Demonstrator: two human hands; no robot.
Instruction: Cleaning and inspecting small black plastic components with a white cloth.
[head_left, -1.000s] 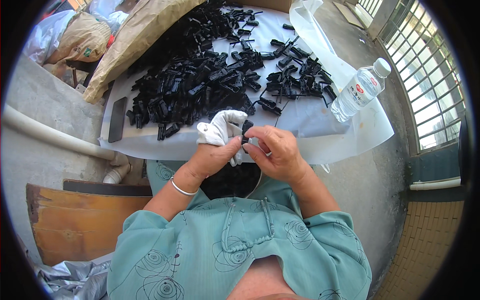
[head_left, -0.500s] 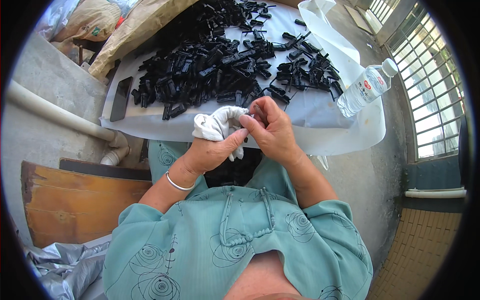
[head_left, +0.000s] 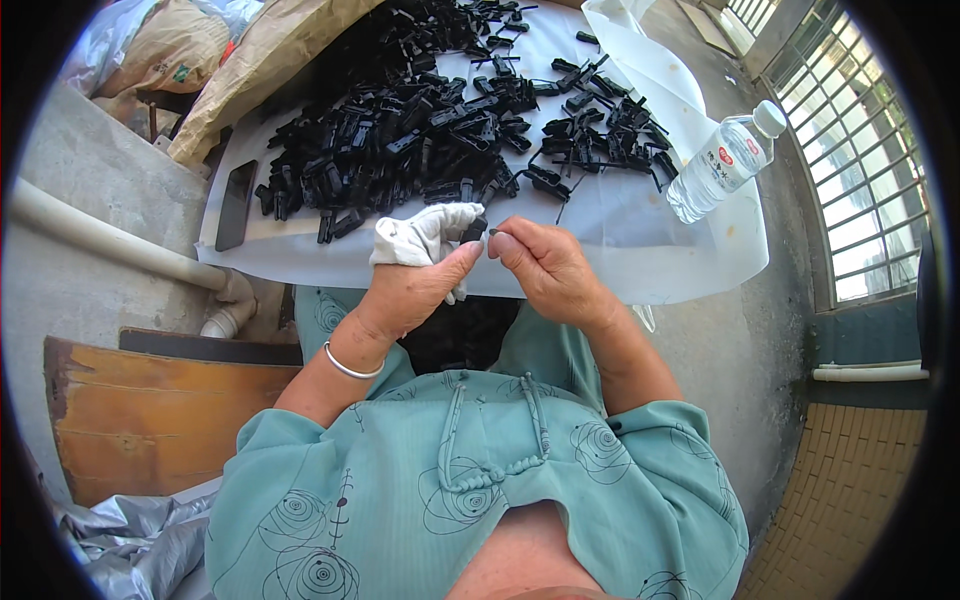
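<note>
Pale sheeting bears a black pile; before it, left hand pinches one part, white cloth perhaps aiding grip; right hand pinches a dark sliver.

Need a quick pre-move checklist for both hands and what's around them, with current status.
1. Black part held in left hand: ok, at the thumb.
2. White cloth off the left fingers: not ok, it covers them.
3. Right hand apart from the left: ok, a narrow gap shows between the thumbs.
4. Right hand's pinch holding anything: cannot tell, too small at the fingertips.
5. Bottle capped and away from both hands: ok, at the right of the white sheet.
6. Dark phone-like slab uncovered: ok, left of the black pile.
</note>
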